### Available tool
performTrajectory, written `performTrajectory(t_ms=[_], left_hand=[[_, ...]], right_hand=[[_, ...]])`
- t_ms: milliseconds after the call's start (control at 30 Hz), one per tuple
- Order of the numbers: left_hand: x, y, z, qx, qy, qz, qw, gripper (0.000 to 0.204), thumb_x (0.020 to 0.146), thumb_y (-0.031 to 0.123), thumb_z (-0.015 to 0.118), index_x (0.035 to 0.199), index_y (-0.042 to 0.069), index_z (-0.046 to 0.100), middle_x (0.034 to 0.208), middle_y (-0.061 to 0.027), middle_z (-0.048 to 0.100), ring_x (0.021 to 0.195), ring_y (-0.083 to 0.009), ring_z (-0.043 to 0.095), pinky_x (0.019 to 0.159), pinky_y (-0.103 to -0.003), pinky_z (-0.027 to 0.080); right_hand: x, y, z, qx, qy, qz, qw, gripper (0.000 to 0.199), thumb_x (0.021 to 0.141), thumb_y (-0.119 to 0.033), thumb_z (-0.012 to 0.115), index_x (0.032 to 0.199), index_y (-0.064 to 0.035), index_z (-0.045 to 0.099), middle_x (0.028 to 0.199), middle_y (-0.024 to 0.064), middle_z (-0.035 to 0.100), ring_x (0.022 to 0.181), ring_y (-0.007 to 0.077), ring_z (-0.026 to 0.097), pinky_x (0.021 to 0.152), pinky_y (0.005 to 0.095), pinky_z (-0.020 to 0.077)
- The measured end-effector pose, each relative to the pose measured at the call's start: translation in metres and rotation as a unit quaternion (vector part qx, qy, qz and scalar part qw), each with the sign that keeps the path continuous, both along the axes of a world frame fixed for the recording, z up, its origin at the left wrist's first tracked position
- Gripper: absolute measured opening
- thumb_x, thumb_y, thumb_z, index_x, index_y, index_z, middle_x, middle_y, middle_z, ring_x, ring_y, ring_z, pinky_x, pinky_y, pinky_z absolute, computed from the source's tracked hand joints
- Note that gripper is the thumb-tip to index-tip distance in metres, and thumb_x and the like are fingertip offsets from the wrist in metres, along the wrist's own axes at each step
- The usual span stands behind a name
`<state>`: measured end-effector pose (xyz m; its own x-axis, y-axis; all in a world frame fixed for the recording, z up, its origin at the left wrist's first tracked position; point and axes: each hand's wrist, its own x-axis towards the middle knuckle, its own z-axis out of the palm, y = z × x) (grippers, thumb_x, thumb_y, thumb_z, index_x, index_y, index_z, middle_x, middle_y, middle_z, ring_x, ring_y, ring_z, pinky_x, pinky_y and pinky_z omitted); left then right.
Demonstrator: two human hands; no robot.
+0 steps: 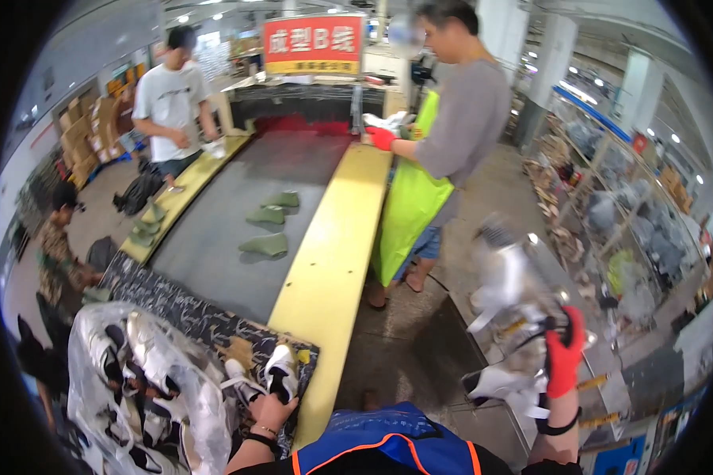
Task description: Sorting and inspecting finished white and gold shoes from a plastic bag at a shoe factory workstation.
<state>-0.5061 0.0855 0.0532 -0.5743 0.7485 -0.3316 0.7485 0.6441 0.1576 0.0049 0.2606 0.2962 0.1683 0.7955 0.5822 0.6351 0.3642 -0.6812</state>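
At the near end of the bench, my bare left hand point(271, 413) grips a white and black shoe point(282, 366) by its dark opening. A second pale shoe point(241, 380) lies right beside it, on the dark patterned cloth point(190, 305). A clear plastic bag point(83, 372) full of white and black shoes stands to the left of this hand. On the right, my right hand point(564, 352) wears a red glove and is closed around something dark, too blurred to name. White shoes point(503, 384) sit close to it, next to a smeared white and grey shape point(503, 273).
Green shoe-shaped pieces point(265, 245) lie on the grey conveyor belt point(214, 261), between yellow side boards point(325, 261). A person in a lime apron point(412, 214) stands at the right board, another in a white shirt point(169, 99) at the left. Racks with bagged goods point(610, 214) line the right.
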Motion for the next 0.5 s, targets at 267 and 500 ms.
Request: performTrajectory(t_ms=[267,500], left_hand=[[0.000,0.000,-0.001,0.023,0.002,-0.012,1.000,0.058,0.070,0.068,0.067,0.083,0.013,0.077,0.077,-0.0133,0.070,0.075,-0.0310,0.067,0.077,-0.045,0.046],[-0.001,0.000,0.008,0.001,-0.016,-0.001,1.000,0.063,0.072,0.071,0.064,0.084,0.010,0.076,0.081,-0.0151,0.070,0.079,-0.0308,0.068,0.077,-0.044,0.047]], right_hand=[[-0.207,0.127,-0.127,-0.341,-0.505,0.346,0.713,0.058,0.079,-0.051,0.064,0.122,-0.0116,0.064,0.115,0.0178,0.066,0.107,0.0356,0.062,0.093,0.0439,0.0484],[-0.460,0.201,-0.078,-0.274,0.071,0.520,0.805,0.041,0.088,-0.031,0.069,0.112,0.0013,0.065,0.101,0.0111,0.069,0.092,0.0181,0.061,0.084,0.0309,0.0481]])
